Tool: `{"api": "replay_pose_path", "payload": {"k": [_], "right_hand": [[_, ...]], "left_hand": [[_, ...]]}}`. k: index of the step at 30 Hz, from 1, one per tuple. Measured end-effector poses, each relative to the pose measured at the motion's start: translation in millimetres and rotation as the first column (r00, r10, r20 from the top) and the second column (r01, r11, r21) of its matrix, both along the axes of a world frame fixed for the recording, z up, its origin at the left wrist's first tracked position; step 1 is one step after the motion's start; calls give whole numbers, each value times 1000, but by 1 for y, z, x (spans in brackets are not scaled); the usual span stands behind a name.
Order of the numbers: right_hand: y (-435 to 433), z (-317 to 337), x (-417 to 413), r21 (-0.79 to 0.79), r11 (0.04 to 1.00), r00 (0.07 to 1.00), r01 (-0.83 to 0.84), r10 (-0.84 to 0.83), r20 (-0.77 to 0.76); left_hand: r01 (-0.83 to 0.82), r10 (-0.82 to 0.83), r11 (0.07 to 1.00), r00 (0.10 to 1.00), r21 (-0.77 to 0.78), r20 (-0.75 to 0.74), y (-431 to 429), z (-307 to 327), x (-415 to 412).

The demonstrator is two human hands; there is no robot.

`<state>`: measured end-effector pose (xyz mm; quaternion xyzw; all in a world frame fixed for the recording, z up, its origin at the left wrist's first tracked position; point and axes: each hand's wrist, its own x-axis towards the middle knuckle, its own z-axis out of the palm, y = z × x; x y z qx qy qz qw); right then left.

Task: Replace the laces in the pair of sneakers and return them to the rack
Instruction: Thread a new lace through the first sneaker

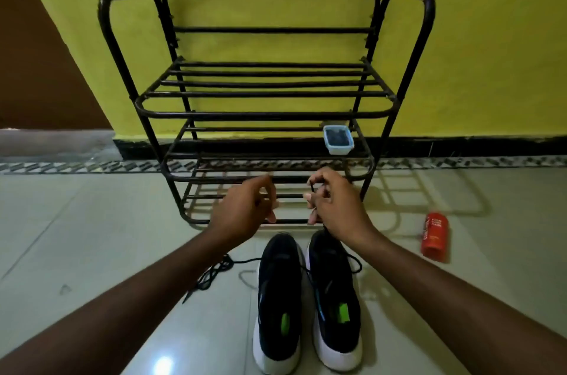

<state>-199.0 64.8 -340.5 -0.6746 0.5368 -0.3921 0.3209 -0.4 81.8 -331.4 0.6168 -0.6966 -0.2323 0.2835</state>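
Both hands raised; right hand (pixel 334 203) pinches black lace (pixel 313 189)

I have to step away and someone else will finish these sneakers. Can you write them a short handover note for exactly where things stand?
Right hand: pinching a black lace that runs down to the right sneaker.
Left hand: raised beside it, fingers curled; whether it holds the lace cannot be told.
Both sneakers, left sneaker included, stand side by side on the floor in front of the rack, toes toward it.
A loose black lace lies on the floor to the left.
A small container sits on the rack; an orange bottle lies on the floor.
Done: unclear how much is laced.
Left: finish lacing, rack the pair.
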Motion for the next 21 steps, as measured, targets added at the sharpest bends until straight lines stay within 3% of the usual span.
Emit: {"api": "replay_pose_path", "payload": {"k": [5, 9, 11, 16, 21], "right_hand": [[7, -58, -1, 44, 999, 991, -26, 32, -128], [13, -93, 4, 70, 995, 952, -76, 93, -291], [16, -105, 7, 51, 994, 901, -99, 111, -419], [13, -123, 21, 314, 949, 879, -28, 173, -445], [16, -126, 22, 293, 956, 852, -5, 158, -500]], "left_hand": [[114, -184, 967, 931, 229, 315, -8, -66, 4], [111, -266, 935, 849, 337, 457, -10, -109, 8], [128, -304, 928, 802, 349, 514, -8, -120, 8], [155, -289, 954, 704, 258, 648, 0, -130, 6], [180, -309, 950, 636, 254, 707, 5, -129, 8]]}}
